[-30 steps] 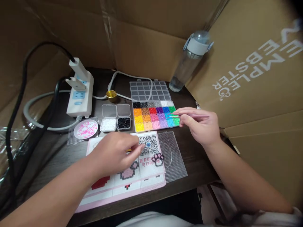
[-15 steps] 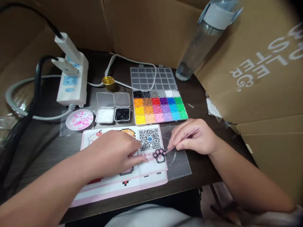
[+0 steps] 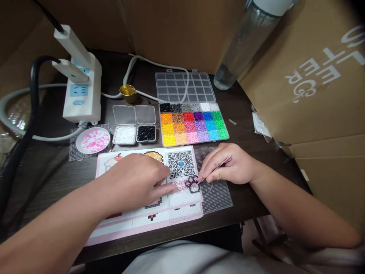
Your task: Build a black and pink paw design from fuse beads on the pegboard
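My right hand [image 3: 232,167] grips pink tweezers [image 3: 216,168], pinched between thumb and fingers, tips at the right edge of the paw-shaped bead piece [image 3: 194,185]. That piece has a black outline with pink pads and lies over the right part of the pattern sheet [image 3: 134,226], just below the QR code [image 3: 181,164]. My left hand [image 3: 139,180] is palm down over the sheet's middle, nothing visible in it, fingers curled, thumb apart from them and pointing at the red print. Clear pegboard [image 3: 221,198] on the right, partly under my right hand. Beyond the sheet on the worktop [image 3: 248,201]: multicolour bead box [image 3: 182,145] with lid open, white-bead case [image 3: 124,144] beside black-bead case [image 3: 146,142], both open, then round dish [image 3: 80,141] of pink and white beads. Further back: gold cup [image 3: 129,97], power strip [image 3: 85,102], water bottle [image 3: 242,49], top cut off
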Action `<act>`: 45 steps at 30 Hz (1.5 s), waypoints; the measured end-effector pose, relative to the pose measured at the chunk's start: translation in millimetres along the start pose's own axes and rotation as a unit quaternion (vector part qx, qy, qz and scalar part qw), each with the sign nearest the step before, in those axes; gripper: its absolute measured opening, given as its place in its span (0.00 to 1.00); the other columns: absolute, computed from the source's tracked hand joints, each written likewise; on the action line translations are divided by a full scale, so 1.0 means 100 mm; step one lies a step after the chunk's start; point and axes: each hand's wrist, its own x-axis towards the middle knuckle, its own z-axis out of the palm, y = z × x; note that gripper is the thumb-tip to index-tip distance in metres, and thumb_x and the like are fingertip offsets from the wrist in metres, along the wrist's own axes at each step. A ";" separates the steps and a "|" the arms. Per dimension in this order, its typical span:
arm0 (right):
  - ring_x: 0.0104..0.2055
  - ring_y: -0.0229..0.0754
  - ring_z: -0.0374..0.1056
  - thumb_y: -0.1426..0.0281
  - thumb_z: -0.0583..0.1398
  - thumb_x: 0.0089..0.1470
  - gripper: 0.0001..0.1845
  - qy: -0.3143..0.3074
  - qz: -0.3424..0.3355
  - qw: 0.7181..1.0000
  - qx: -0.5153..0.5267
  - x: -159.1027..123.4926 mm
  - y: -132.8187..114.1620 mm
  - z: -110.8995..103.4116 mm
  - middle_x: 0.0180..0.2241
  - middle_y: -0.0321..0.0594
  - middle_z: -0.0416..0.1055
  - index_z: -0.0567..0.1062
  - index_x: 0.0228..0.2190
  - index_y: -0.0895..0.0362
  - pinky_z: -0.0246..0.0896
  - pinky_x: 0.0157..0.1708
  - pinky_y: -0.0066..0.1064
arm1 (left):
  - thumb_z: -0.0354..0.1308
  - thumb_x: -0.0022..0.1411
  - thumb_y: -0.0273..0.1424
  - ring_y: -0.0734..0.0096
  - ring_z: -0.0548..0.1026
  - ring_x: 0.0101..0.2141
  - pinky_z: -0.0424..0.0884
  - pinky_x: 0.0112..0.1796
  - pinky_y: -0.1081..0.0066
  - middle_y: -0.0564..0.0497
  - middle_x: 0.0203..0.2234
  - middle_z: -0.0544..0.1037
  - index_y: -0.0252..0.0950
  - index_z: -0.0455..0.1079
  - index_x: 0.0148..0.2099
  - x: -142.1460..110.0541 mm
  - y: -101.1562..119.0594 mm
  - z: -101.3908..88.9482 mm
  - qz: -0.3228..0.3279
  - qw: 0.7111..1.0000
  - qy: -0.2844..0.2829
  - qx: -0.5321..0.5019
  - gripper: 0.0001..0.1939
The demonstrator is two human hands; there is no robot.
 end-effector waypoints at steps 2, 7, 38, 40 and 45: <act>0.33 0.44 0.83 0.72 0.71 0.54 0.03 -0.002 0.005 1.000 0.001 -0.01 0.00 -0.01 0.33 0.46 0.86 0.87 0.34 0.58 0.79 0.33 0.29 | 0.61 0.65 0.43 0.73 0.58 0.18 0.45 0.24 0.68 0.55 0.15 0.67 0.39 0.61 0.22 0.00 0.00 -0.01 -0.001 1.000 -0.002 0.007 0.23; 0.23 0.37 0.77 0.71 0.70 0.56 0.04 0.017 0.040 0.999 0.030 -0.03 0.01 -0.02 0.32 0.44 0.85 0.87 0.34 0.58 0.72 0.21 0.23 | 0.60 0.66 0.45 0.73 0.58 0.19 0.44 0.23 0.68 0.54 0.16 0.68 0.38 0.63 0.23 0.01 0.00 0.00 -0.003 1.000 -0.012 0.027 0.24; 0.23 0.37 0.71 0.64 0.70 0.54 0.07 0.472 0.027 0.879 -0.060 0.07 0.11 -0.27 0.31 0.42 0.84 0.86 0.32 0.55 0.68 0.23 0.30 | 0.55 0.70 0.44 0.69 0.65 0.23 0.46 0.27 0.66 0.50 0.23 0.76 0.38 0.67 0.27 -0.03 0.04 -0.01 -0.055 0.995 -0.079 0.007 0.20; 0.24 0.38 0.73 0.66 0.69 0.54 0.06 0.458 0.035 0.883 -0.100 0.09 0.13 -0.25 0.34 0.43 0.85 0.86 0.32 0.55 0.70 0.25 0.31 | 0.56 0.69 0.44 0.69 0.65 0.23 0.46 0.27 0.66 0.50 0.24 0.76 0.38 0.68 0.28 -0.03 0.04 -0.01 -0.061 0.995 -0.080 0.003 0.20; 0.23 0.35 0.72 0.66 0.68 0.55 0.08 0.428 0.046 0.897 -0.102 0.13 0.15 -0.24 0.33 0.42 0.85 0.87 0.32 0.56 0.71 0.26 0.30 | 0.57 0.69 0.44 0.70 0.65 0.23 0.47 0.27 0.66 0.50 0.23 0.76 0.38 0.67 0.27 -0.03 0.06 -0.04 -0.074 0.994 -0.076 -0.010 0.20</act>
